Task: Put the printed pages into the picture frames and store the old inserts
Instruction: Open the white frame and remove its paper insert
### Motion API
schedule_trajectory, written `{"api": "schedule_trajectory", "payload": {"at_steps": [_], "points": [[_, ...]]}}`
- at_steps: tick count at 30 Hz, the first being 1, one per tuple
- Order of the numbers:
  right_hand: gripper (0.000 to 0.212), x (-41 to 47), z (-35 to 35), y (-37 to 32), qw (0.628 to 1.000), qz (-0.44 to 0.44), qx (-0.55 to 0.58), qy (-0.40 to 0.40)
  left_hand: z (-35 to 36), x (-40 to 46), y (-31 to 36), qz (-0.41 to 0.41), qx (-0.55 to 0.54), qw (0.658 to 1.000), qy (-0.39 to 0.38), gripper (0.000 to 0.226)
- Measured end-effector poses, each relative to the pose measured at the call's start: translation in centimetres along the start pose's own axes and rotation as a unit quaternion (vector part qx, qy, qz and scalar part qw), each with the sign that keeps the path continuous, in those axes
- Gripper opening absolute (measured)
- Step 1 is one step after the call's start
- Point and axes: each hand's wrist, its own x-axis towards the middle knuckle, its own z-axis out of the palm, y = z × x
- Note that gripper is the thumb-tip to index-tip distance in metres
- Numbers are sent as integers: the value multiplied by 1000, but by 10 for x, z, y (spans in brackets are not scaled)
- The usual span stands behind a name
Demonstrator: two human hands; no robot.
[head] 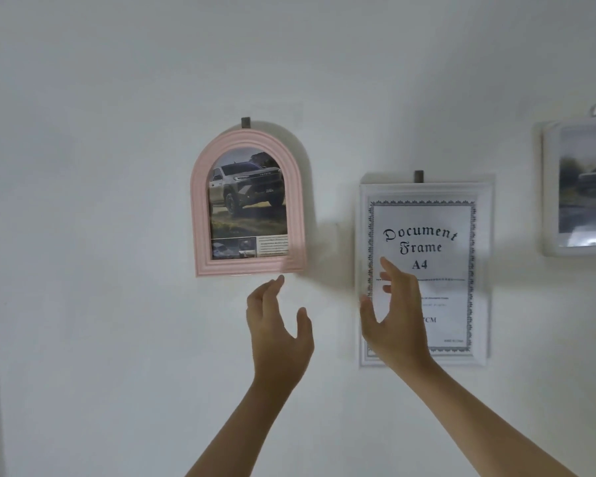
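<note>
Both arms are reaching up toward the wall, and the white rectangular document frame is hanging upright from its dark hook, long axis running top to bottom, right behind the right hand, which is overlapping its lower left part; whether the fingers are actually touching the glass I cannot tell. The left hand is hovering well to the left of that frame, its fingertips just under the bottom edge of the pink arched picture frame, so the right hand is looking like the nearer one for lifting the white frame off. Both hands are spread loose with thumbs apart, grasping nothing. The white frame is showing a stock insert lettered "Document Frame A4" inside an ornate dark border, so it seems to be awaiting its printed page, while the pink frame is displaying a truck picture. A third pale frame, blurred, is hanging at the far right
</note>
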Motion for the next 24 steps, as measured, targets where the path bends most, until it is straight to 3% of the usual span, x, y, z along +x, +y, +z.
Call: {"api": "schedule_trajectory", "payload": {"at_steps": [9,15,18,24], "points": [[72,1,-84,88,985,117,-97,78,69,-37,29,-55,-43,990,-122,50],[77,-10,-108,126,972,215,-91,0,94,-57,30,-116,-20,981,-151,34],[76,-14,-111,131,974,216,-61,-43,97,-60,38,-163,-44,974,-151,47],[68,-13,-123,126,983,173,56,-32,93,-62,55,-220,-91,964,-121,39]]}}
